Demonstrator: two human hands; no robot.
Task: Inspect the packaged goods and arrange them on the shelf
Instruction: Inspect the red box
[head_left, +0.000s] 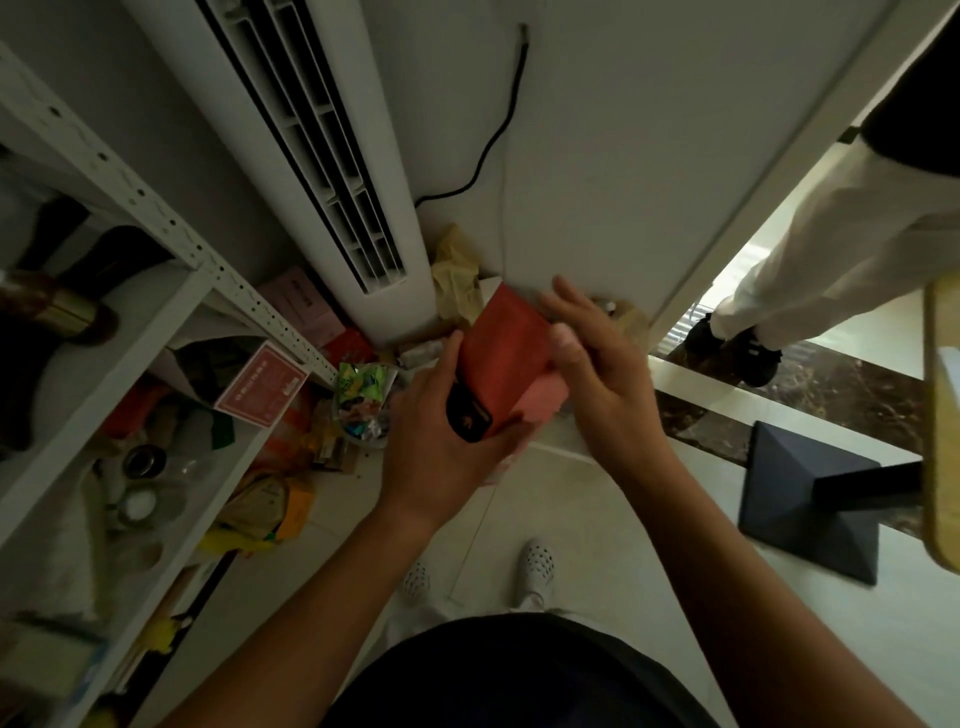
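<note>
I hold a red box (506, 358) with a black end and a pink end out in front of me, above the floor. My left hand (441, 447) grips it from below, thumb on its left edge and fingers curled under the black end. My right hand (597, 364) lies against its right side with fingers straight and spread. The white metal shelf (156, 332) stands to my left, holding a red-and-white carton (262, 389), jars and other packs.
A heap of packaged goods (358, 400) lies on the floor between the shelf and a tall white air conditioner (332, 171). Another person's legs (810, 270) stand at the right. A dark pedestal table base (810, 499) sits on the floor at right.
</note>
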